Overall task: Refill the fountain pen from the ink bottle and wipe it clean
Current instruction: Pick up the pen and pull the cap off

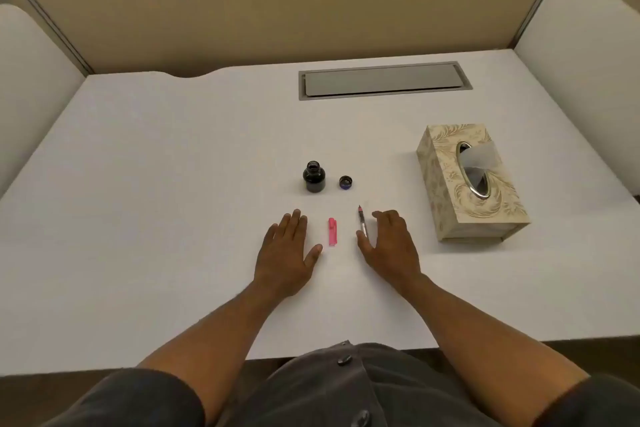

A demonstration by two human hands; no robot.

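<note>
Pink pen cap (332,231); dark ink bottle (313,177). Tissue box (446,166): beige, pale leafy scrollwork. White desk (173,184); tan partition (242,10).

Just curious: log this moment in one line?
left hand flat on table | right hand beside uncapped pen | black glass ink bottle open

Even, soft light from overhead fills the frame, bright on the white desk (173,184), which shows no glare. Shadows are faint and short: a pale one hugs the near side of the tissue box (471,184) at right. The picture is slightly soft overall. Wide-angle bending curves the partition panels (242,10) at the upper corners and the desk's edges.
</note>
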